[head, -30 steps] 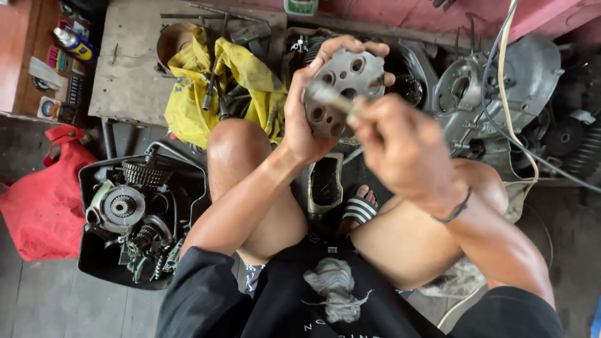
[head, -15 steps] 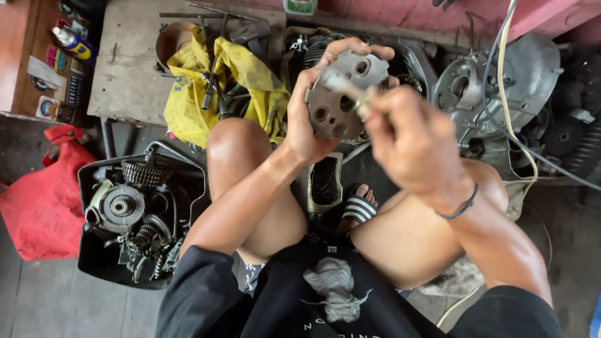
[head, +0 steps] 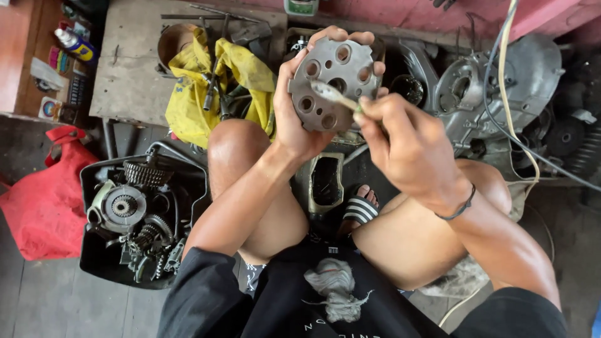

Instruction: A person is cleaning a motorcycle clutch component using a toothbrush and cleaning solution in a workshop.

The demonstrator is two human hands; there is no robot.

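Note:
My left hand (head: 299,119) grips a round grey metal plate with several holes (head: 335,82), held up facing me above my knees. In my right hand (head: 405,149) is a small brush (head: 333,96), its bristle tip lying on the middle of the plate's face. A dark cord bracelet circles my right wrist. A wad of grey cotton waste (head: 335,286) rests in my lap.
A black tray (head: 99,263) of gears and engine parts sits at my left, beside a red bag (head: 44,200). A yellow rag (head: 191,106) with tools lies ahead. Engine casings (head: 501,87) and cables crowd the right. My sandalled foot (head: 357,209) is below the plate.
The plate has turned slightly in my left hand and the brush tip has shifted across its face. My arms stay in nearly the same place.

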